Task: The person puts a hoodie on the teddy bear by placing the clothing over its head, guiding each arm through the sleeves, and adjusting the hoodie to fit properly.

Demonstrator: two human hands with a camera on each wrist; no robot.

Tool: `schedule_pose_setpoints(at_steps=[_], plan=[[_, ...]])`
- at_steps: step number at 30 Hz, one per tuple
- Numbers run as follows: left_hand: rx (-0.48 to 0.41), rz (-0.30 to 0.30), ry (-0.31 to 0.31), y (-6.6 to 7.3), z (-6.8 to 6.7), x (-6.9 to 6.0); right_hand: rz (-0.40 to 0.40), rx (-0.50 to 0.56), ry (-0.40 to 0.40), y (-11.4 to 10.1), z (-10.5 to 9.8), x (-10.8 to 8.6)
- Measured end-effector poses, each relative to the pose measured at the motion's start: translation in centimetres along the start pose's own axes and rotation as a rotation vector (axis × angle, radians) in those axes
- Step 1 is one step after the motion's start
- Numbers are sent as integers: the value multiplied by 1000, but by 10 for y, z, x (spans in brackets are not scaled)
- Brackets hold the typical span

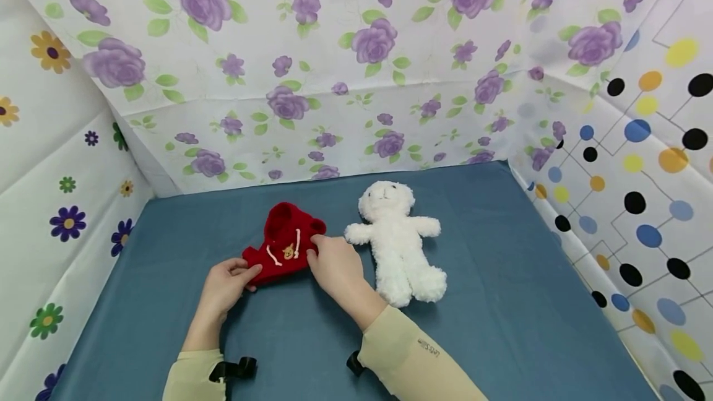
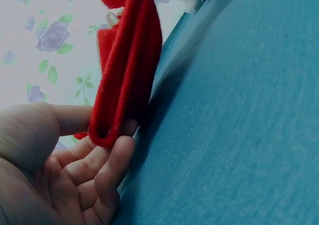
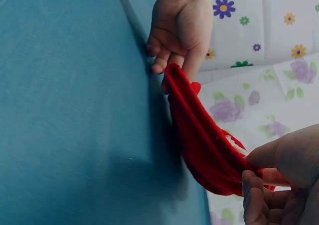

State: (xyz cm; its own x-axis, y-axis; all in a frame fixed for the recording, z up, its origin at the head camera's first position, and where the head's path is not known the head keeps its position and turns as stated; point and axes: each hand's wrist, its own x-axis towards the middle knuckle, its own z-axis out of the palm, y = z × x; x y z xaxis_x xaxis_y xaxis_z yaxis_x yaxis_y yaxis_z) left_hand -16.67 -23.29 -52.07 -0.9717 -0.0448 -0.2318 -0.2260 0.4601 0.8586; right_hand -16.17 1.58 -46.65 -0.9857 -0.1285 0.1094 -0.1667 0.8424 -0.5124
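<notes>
A small red doll hoodie [image 1: 281, 266] with white drawstrings and a little animal patch is held at both ends of its hem. My left hand [image 1: 223, 286] pinches the left end between thumb and fingers. At the other end, my right hand [image 1: 341, 268] grips the right side. Both wrist views show the hem's double edge, with the hoodie [image 2: 130, 70] raised slightly off the cloth on the left. Right of the hoodie, a white plush bear [image 1: 394, 243] lies on its back, head towards the back wall, arms spread. The fingertips behind the fabric are partly hidden.
Blue cloth [image 1: 490, 314] covers the table. Behind it hangs a purple-flowered curtain [image 1: 334, 135]. A daisy-patterned sheet [image 1: 67, 252] borders the left side and a dotted sheet [image 1: 657, 203] the right. Black straps [image 1: 236, 369] sit at both wrists.
</notes>
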Motion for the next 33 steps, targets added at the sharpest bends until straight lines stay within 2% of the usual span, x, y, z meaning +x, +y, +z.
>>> schedule_pose_setpoints(at_steps=[4, 9, 14, 20, 25, 33], plan=[[-77, -1, 29, 2, 6, 0, -76, -55, 15, -5, -11, 5], [-168, 17, 16, 6, 19, 2, -132, -133, 39, -6, -27, 10], [-207, 19, 6, 12, 30, 2, -156, -220, 61, -2, -44, 14], [-252, 66, 46, 26, 41, 1, -217, -283, 49, 1, -67, 18], [-316, 134, 107, 40, 52, 4, -240, -260, 1, 9, -88, 23], [-458, 191, 185, 68, 72, 8, -185, -71, -126, 31, -122, 33]])
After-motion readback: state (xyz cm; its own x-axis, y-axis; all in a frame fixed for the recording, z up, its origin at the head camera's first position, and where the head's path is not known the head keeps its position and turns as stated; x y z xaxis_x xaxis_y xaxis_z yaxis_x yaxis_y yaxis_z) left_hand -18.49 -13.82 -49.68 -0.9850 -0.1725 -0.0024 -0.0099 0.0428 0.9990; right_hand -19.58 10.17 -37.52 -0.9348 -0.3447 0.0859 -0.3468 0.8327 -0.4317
